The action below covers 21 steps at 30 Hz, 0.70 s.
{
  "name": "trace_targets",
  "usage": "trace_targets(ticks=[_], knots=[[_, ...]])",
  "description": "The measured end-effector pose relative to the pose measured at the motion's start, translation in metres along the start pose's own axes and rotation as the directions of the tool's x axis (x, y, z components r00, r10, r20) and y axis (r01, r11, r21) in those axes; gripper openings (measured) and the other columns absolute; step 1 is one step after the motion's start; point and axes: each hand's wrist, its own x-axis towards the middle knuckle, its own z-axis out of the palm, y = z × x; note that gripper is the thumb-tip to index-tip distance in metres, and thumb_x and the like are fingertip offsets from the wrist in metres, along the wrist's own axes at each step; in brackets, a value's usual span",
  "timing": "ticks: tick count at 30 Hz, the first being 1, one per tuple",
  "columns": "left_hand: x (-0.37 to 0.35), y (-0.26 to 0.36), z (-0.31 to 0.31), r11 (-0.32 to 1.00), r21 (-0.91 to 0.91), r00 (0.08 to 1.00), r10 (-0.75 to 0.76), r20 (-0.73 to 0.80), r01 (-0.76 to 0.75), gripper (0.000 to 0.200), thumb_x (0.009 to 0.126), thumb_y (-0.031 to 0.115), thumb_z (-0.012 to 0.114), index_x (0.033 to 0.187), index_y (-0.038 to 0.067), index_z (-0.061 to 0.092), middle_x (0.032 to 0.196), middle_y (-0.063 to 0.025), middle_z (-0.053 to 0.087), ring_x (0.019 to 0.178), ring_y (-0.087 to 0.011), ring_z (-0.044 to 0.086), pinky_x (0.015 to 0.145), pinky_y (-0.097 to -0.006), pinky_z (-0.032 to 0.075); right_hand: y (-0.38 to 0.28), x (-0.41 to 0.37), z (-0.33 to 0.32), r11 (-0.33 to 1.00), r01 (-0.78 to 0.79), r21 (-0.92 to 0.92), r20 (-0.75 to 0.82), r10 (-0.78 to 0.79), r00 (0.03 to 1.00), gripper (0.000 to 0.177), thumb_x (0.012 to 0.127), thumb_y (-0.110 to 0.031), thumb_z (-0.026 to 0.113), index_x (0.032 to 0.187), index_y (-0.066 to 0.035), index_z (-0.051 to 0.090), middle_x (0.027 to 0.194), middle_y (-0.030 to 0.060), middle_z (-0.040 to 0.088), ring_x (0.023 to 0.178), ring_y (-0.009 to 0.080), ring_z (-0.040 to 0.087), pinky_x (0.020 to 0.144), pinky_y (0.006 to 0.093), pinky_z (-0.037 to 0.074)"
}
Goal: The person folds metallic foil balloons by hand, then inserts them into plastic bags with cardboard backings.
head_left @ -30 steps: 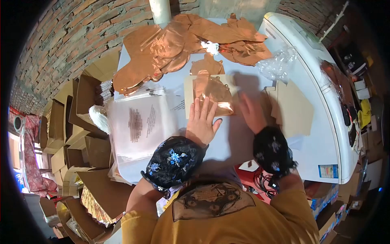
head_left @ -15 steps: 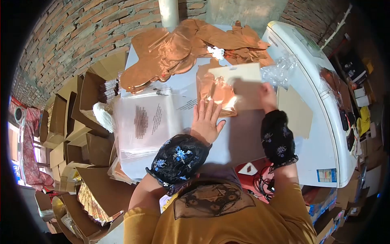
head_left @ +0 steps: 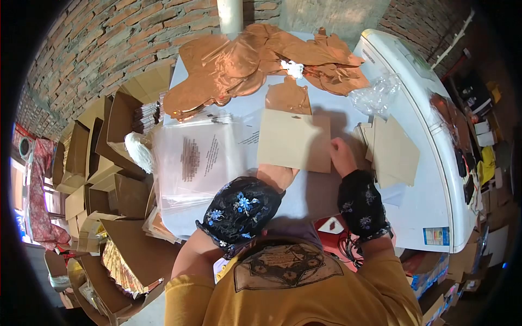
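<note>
A beige cardboard sheet [head_left: 291, 142] with a small slot near its far edge lies over the near part of a shiny copper-coloured film piece [head_left: 288, 96]. At the sheet's right edge, my right hand [head_left: 343, 158] is closed in a pinch on it. My left hand [head_left: 276, 176] is at the sheet's near left edge, and its fingers are hidden beneath the cardboard. Left of them lies a stack of clear printed plastic bags [head_left: 215, 155]. More beige cardboard sheets [head_left: 396, 155] lie to the right of my right hand.
Copper-coloured film pieces [head_left: 228, 70] are heaped along the back of the table, with a white crumpled scrap [head_left: 292, 69] among them. Crumpled clear plastic [head_left: 378, 93] lies beside the white appliance [head_left: 429, 108]. Open cardboard boxes [head_left: 128, 190] crowd the left side. A brick wall stands behind.
My right hand has brought the cardboard sheet left and nearer, over the copper-coloured film and my left fingers. Earlier my left hand lay flat on the film in plain view.
</note>
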Motion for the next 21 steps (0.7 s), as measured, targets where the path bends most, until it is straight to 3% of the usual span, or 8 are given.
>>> trace_targets(ticks=[1,4,7,10,13,16,21], knots=[[0.001,0.002,-0.004,0.996,-0.082,0.999,-0.027,-0.018,0.025,0.041,0.091,0.032,0.056,0.127,0.012,0.059,0.126,-0.0139,0.059,0.121,-0.0334,0.050,0.105,-0.0468,0.037,-0.001,0.000,0.001,0.991,-0.018,-0.132,0.040,0.023,0.999,0.025,0.088,-0.022,0.064,0.104,-0.002,0.060,0.104,0.0189,0.063,0.097,0.0306,0.061,0.079,0.0374,0.049],[0.002,0.000,-0.001,0.999,-0.017,0.976,0.047,-0.211,-0.052,0.036,0.089,0.028,0.058,0.121,0.011,0.063,0.116,-0.0132,0.064,0.111,-0.0343,0.056,0.098,-0.0473,0.041,-0.023,-0.007,0.006,0.829,0.193,-0.525,-0.162,-0.320,0.933,0.026,0.087,-0.025,0.062,0.103,-0.005,0.062,0.110,0.0182,0.061,0.097,0.0339,0.059,0.082,0.0424,0.048],[0.007,0.004,-0.009,0.987,-0.151,0.983,0.027,-0.180,-0.055,0.036,0.089,0.028,0.059,0.120,0.010,0.063,0.117,-0.0138,0.063,0.112,-0.0347,0.055,0.098,-0.0468,0.041,-0.041,0.000,0.020,0.792,0.498,-0.354,-0.071,-0.553,0.830,0.029,0.086,-0.025,0.063,0.108,-0.006,0.064,0.119,0.0177,0.059,0.103,0.0346,0.058,0.088,0.0436,0.047],[0.005,-0.005,0.002,0.983,-0.181,0.999,-0.024,0.026,0.029,0.039,0.089,0.028,0.058,0.123,0.008,0.060,0.121,-0.0155,0.060,0.117,-0.0353,0.053,0.100,-0.0454,0.041,-0.035,0.016,0.044,0.713,0.682,-0.162,0.082,-0.679,0.729,0.036,0.089,-0.024,0.061,0.121,-0.007,0.061,0.129,0.0163,0.056,0.114,0.0337,0.055,0.097,0.0414,0.044],[-0.003,-0.003,0.008,0.999,-0.047,0.999,0.011,-0.038,-0.013,0.045,0.089,0.028,0.058,0.128,0.005,0.055,0.126,-0.0170,0.057,0.120,-0.0350,0.051,0.102,-0.0447,0.040,-0.028,0.020,0.055,0.740,0.655,-0.154,0.109,-0.646,0.756,0.040,0.092,-0.023,0.059,0.128,-0.007,0.059,0.134,0.0139,0.053,0.122,0.0330,0.050,0.104,0.0405,0.039],[-0.007,-0.006,0.012,0.998,0.021,0.998,0.055,-0.030,-0.054,0.051,0.089,0.029,0.059,0.132,0.002,0.050,0.129,-0.0176,0.055,0.122,-0.0348,0.050,0.103,-0.0460,0.039,-0.026,0.018,0.058,0.724,0.676,-0.137,0.034,-0.678,0.734,0.036,0.087,-0.021,0.064,0.120,-0.005,0.063,0.126,0.0140,0.058,0.115,0.0335,0.053,0.100,0.0427,0.041],[-0.006,-0.003,0.005,0.983,0.178,0.998,0.048,0.034,-0.053,0.053,0.094,0.035,0.052,0.135,0.002,0.048,0.134,-0.0176,0.052,0.130,-0.0330,0.043,0.110,-0.0488,0.029,-0.025,0.021,0.058,0.709,0.694,-0.127,0.026,-0.697,0.717,0.035,0.087,-0.019,0.064,0.120,-0.005,0.062,0.126,0.0140,0.059,0.116,0.0335,0.052,0.100,0.0427,0.041]])
